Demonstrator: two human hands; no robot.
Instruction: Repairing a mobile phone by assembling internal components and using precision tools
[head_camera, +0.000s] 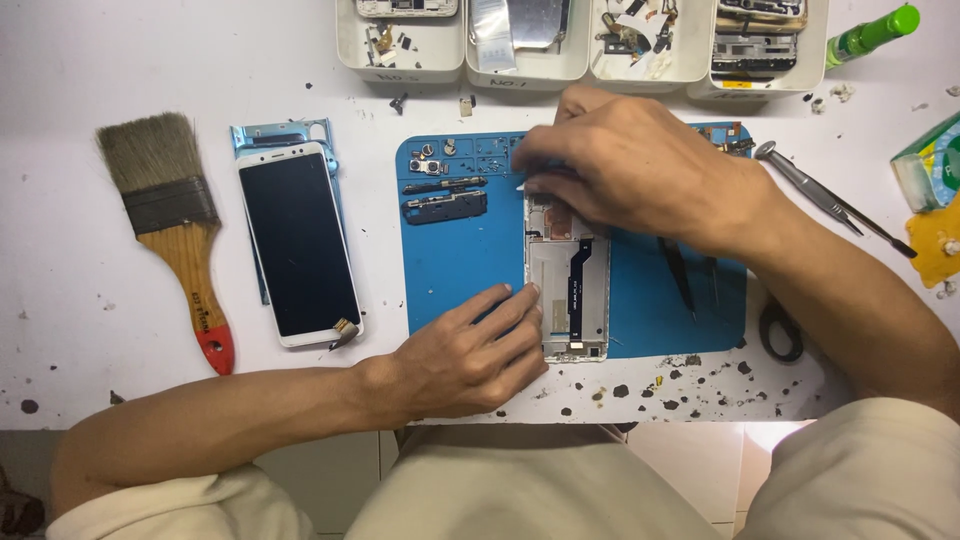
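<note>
My left hand (470, 350) lies flat, open, pinning the opened phone (568, 290) steady on the blue mat (450, 260) — my right hand (630, 165) has fingers pinched at its top edge, whether holding anything I can't tell.

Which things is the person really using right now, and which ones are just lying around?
In use:
- opened phone
- left hand, steadying it
- right hand, at its top end
- blue mat under it

Lying about:
- paintbrush
- white phone
- tweezers
- green bottle
- parts trays
</note>
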